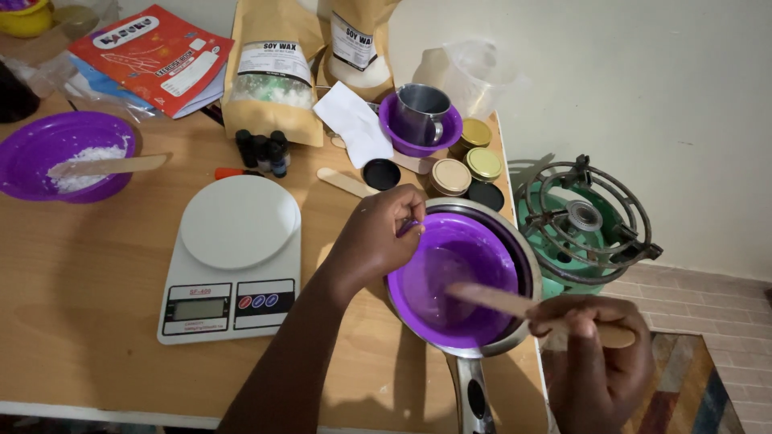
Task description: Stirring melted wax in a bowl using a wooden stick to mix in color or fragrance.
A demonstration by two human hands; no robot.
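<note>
A purple bowl sits inside a metal saucepan at the table's right front corner. My left hand pinches the bowl's near-left rim. My right hand grips a flat wooden stick whose far end lies inside the bowl. The pan's handle points toward me.
A white kitchen scale stands left of the pan. Behind are small tins, dark dropper bottles, a steel mug in a purple bowl, two wax bags and another purple bowl with white flakes. A green gas burner stands on the floor, right.
</note>
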